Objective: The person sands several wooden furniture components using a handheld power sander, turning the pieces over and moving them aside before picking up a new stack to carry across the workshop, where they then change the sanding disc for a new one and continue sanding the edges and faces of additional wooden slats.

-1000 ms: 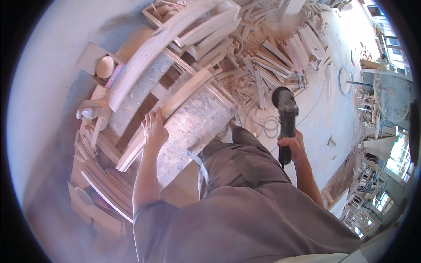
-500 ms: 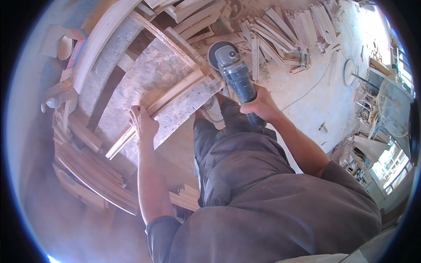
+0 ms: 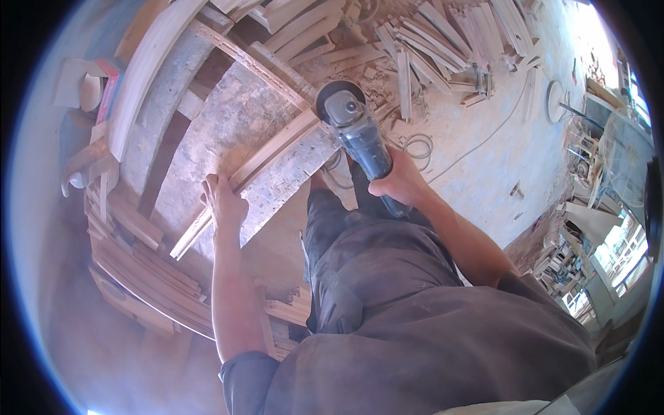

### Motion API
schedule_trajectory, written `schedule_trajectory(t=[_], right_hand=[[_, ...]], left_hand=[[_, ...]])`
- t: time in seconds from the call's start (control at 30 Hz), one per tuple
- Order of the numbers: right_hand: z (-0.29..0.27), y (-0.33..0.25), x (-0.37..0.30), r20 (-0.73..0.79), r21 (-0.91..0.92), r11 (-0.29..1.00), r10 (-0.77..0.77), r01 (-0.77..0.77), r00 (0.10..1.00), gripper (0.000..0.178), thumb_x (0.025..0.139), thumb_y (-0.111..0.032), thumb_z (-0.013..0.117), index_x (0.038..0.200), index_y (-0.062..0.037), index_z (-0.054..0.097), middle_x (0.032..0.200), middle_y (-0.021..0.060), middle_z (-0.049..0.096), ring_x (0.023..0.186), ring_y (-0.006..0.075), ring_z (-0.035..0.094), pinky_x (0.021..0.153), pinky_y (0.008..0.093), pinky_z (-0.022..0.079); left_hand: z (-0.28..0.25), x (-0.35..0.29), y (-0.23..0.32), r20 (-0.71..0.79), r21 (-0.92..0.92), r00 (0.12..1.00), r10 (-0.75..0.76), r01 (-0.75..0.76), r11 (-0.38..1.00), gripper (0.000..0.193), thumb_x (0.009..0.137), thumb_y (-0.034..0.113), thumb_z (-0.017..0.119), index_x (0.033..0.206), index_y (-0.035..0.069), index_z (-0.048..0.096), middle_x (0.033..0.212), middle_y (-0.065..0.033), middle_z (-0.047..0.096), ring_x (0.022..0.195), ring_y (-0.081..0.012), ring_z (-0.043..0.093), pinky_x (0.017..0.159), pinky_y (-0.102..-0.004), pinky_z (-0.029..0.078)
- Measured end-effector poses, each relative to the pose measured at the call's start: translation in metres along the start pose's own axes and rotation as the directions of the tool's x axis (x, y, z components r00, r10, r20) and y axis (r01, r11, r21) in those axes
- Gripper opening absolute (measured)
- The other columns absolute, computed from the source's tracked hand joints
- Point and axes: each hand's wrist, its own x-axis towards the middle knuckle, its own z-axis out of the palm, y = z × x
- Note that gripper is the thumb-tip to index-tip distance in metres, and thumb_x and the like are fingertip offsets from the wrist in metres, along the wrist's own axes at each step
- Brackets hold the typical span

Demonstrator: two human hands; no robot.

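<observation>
The person's left hand [image 3: 227, 202] grasps a wooden strip [image 3: 274, 153] lying on a worn bench [image 3: 277, 190]; the right hand [image 3: 402, 180] clasps an angle grinder [image 3: 365, 144], its disc near the strip's end away from the left hand.

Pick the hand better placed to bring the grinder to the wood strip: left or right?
Right, likely: the right hand grips the grinder, seen close to the wood strip; the left hand holds the strip.
</observation>
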Motion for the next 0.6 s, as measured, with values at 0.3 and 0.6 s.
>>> schedule_trajectory(t=[0.3,0.6], right_hand=[[0.007,0.023,-0.002,-0.065,0.059,0.998,-0.024,0.028,0.998,0.053,0.062,-0.016,0.078,0.111,0.0012,0.068,0.091,0.0154,0.072,0.087,0.0259,0.071,0.082,0.0394,0.054],[0.000,0.022,-0.011,-0.076,0.003,1.000,0.009,-0.009,0.997,0.053,0.063,-0.013,0.079,0.113,0.0002,0.067,0.092,0.0091,0.071,0.082,0.0198,0.067,0.079,0.0347,0.054]], left_hand=[[0.005,0.000,-0.008,-0.012,0.009,0.999,0.038,-0.038,0.999,0.054,0.070,-0.006,0.071,0.122,0.004,0.064,0.131,-0.0139,0.052,0.129,-0.0350,0.047,0.111,-0.0514,0.036],[0.007,0.000,-0.012,-0.035,-0.020,0.996,0.078,-0.079,0.997,0.052,0.074,-0.006,0.070,0.124,0.006,0.065,0.130,-0.0129,0.053,0.128,-0.0353,0.048,0.110,-0.0528,0.037]])
